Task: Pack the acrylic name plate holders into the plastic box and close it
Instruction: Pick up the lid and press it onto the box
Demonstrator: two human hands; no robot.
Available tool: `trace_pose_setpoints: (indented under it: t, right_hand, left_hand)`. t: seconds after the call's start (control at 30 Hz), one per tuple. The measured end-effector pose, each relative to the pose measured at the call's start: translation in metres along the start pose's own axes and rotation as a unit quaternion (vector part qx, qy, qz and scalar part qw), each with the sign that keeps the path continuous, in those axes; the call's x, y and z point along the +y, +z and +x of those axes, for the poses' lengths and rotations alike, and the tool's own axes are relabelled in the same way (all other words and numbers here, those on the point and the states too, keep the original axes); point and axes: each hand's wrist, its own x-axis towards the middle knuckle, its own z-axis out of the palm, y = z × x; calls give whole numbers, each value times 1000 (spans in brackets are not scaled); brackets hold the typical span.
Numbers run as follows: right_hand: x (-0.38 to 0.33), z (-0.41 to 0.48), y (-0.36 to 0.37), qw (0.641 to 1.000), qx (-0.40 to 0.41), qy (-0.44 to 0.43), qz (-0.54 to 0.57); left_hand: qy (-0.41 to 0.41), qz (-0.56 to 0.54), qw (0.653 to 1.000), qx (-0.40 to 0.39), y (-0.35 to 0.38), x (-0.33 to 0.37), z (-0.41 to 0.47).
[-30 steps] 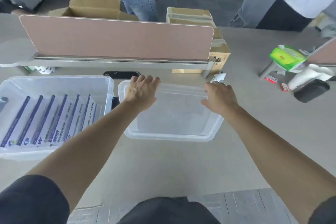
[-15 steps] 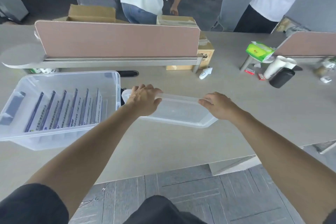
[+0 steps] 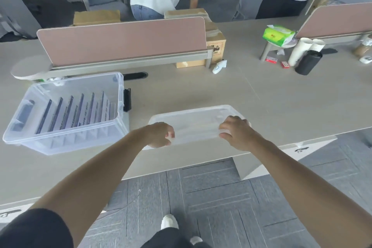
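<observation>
– Fingers (image 3: pixel 170 134) of the left hand (image 3: pixel 159 136) are curled round the near left corner of the lid (image 3: pixel 197 121), see?

– And the right hand (image 3: pixel 236 133)?

– Same grip on the other side. Its fingers (image 3: pixel 228 125) lie over the top with the thumb at the near edge, clamped on the clear plastic.

– Where is the lid, exactly?

– Over the near part of the counter (image 3: pixel 201 86), to the right of the box (image 3: pixel 66 137) and apart from it. I can't tell whether its far edge touches the counter.

– And the holders (image 3: pixel 80 110)?

– In the box, standing on edge in a row and leaning a little. The box sits on the left of the counter, open on top, with a black latch (image 3: pixel 127 99) on its right wall.

– What's behind it?

– A pink divider (image 3: pixel 120 40) runs along the counter just past the box, and a carton (image 3: pixel 216 46) stands at its right end. Far off to the right there's a green tissue pack (image 3: pixel 277 35) and a black cup (image 3: pixel 308 62). Two people in white shirts stand beyond the counter.
</observation>
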Motion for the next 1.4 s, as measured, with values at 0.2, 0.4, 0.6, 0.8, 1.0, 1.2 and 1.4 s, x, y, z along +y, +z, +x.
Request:
trace_pose_setpoints:
  t: [0.2, 0.4, 0.6, 0.8, 1.0, 1.2, 1.4]
  right_hand:
    - [15, -31, 18, 1000, 12, -16, 1]
    - [8, -44, 8, 997, 57, -36, -27]
    - [-21, -35, -30, 982, 162, -59, -75]
    - [-102, -5, -57, 942, 301, -102, -111]
    - [-227, 42, -40, 920, 351, -160, -73]
    - [-327, 85, -3, 936, 299, -181, -35]
    - [-368, 130, 47, 959, 226, -172, 2]
  left_hand:
    - [8, -13, 999, 37, 39, 22, -11]
    - [32, 0, 993, 112, 55, 24, -25]
    - [72, 43, 961, 264, 29, 4, -44]
    - [35, 145, 909, 390, -13, -58, -86]
    - [15, 159, 885, 438, -29, -177, -159]
    - [-45, 138, 893, 426, -14, -281, -201]
    - [-84, 121, 912, 383, 8, -340, -199]
